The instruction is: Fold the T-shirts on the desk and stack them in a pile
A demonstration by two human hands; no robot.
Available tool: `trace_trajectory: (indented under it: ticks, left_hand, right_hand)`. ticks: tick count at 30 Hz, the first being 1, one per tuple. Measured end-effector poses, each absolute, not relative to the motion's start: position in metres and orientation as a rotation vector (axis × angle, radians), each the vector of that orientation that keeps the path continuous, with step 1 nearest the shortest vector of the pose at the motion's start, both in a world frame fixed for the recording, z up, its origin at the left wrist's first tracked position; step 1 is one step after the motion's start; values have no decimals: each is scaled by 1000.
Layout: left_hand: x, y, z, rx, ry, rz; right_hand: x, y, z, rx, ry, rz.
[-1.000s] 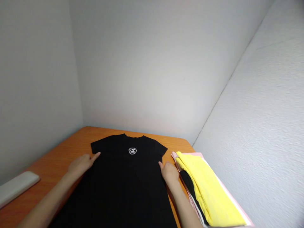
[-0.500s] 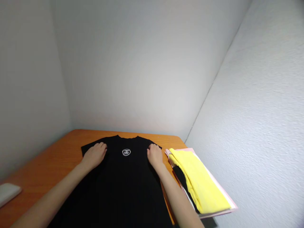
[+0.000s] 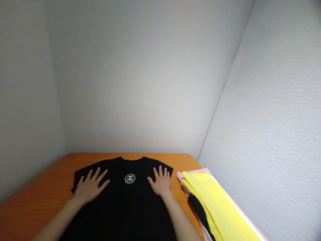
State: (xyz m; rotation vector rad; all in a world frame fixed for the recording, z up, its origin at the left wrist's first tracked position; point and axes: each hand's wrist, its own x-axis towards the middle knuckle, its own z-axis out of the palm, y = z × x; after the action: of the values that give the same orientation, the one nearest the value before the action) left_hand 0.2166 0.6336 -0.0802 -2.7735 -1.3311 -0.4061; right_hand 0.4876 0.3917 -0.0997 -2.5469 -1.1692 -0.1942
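A black T-shirt [image 3: 125,211] with a round white logo on the chest lies spread flat, its neckline toward the back wall. My left hand [image 3: 89,189] rests on the shirt near the left sleeve, fingers spread. On the other side of the logo, my right hand [image 3: 160,182] lies on the cloth by the right sleeve, also with its fingers apart. Neither hand holds anything. The lower part of the shirt runs out of view at the bottom.
To the right is a stack of folded clothes, a yellow garment [image 3: 215,204] on top with pink, white and black cloth beneath. The wooden table [image 3: 47,187] meets pale walls at the back and right.
Both hands have gone from curled fingers to flat, spread fingers on the shirt. The sleeves lie wider, and the view has tilted up, so the white object at the left is out of frame.
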Motion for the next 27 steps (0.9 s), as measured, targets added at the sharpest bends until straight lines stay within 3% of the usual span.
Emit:
trace_trajectory:
  ticks: [13, 19, 24, 27]
  left_hand:
    - [222, 611, -70, -2575, -1206, -410]
    - [242, 483, -62, -2754, -766, -475]
    - [267, 355, -124, -3008, 139, -563]
    - [281, 310, -159, -2951, 191, -638]
  right_hand:
    - [482, 388, -93, -2547, -1178, -132]
    - [489, 396, -73, -2508, -1142, -31]
    - [516, 410, -43, -2475, -1042, -141]
    - [531, 411, -35, -2479, -1021, -128]
